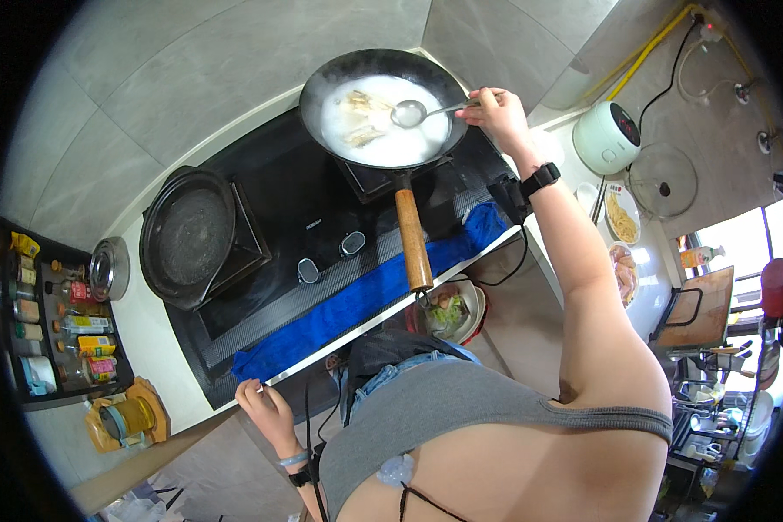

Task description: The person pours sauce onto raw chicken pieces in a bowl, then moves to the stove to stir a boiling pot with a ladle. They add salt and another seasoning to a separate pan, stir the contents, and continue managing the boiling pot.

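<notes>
My right hand [494, 116] holds the handle of a metal ladle [409, 114], whose bowl is in the milky white broth [404, 147] of a black wok [313, 91]. Fish-like pieces [364, 121] lie in the broth to the left of the ladle. The wok sits on the cooktop [280, 176], its wooden handle [413, 241] pointing towards me. Down at the counter's front edge, by the end of a blue cloth [339, 320], is my left hand [261, 404] with its fingers curled; nothing shows in it.
On the left stand a black pan [189, 235], a spice rack [55, 313] and an oil jug [130, 417]. To the right are a rice cooker [603, 137], a glass lid [665, 179], noodles [621, 218] and a plate of raw meat [624, 274]. A bin [453, 316] is below the counter.
</notes>
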`<control>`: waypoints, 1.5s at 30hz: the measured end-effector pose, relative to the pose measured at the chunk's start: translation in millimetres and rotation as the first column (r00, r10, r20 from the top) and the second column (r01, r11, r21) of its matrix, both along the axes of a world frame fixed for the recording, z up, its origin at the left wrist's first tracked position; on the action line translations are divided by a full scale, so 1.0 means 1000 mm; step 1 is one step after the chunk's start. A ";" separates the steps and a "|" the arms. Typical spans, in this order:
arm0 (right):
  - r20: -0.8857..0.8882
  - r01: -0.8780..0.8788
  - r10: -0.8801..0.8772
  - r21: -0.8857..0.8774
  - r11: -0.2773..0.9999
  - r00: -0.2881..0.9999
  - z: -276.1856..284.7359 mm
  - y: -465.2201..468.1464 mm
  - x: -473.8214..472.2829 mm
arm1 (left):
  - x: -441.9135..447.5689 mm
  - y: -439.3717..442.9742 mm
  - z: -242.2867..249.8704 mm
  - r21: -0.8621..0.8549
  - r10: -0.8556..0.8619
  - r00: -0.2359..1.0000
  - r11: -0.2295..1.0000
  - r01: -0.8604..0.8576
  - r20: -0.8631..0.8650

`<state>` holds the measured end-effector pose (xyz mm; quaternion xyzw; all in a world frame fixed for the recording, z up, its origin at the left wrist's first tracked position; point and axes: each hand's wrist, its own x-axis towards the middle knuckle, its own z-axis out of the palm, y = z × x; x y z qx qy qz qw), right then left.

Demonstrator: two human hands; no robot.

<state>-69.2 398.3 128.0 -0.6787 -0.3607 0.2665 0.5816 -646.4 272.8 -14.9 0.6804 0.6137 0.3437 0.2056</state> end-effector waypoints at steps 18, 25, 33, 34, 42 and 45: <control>0.199 0.032 -0.031 -0.003 0.999 0.979 0.002 0.021 -0.036 | -0.002 -0.005 0.001 0.029 0.005 0.999 1.000 -0.004 -0.034; 0.233 0.017 -0.014 -0.009 1.000 0.972 -0.003 0.029 -0.038 | -0.002 -0.005 0.003 0.049 -0.012 0.999 0.999 0.014 -0.043; 0.088 -0.020 0.018 0.026 0.999 0.996 -0.004 0.031 -0.038 | -0.001 -0.006 0.003 0.050 0.015 0.998 0.999 -0.012 -0.056; 0.097 -0.028 0.025 0.026 0.999 0.995 -0.005 0.031 -0.038 | -0.001 -0.006 0.002 0.053 0.016 0.998 0.999 -0.013 -0.058; 0.120 -0.047 0.042 0.036 0.998 0.992 -0.010 0.033 -0.040 | -0.004 -0.007 0.002 0.040 0.018 0.998 0.999 -0.016 -0.054; 0.079 -0.055 0.051 0.038 0.998 0.996 -0.010 0.035 -0.041 | -0.003 -0.007 0.001 0.059 0.012 0.997 0.998 -0.008 -0.070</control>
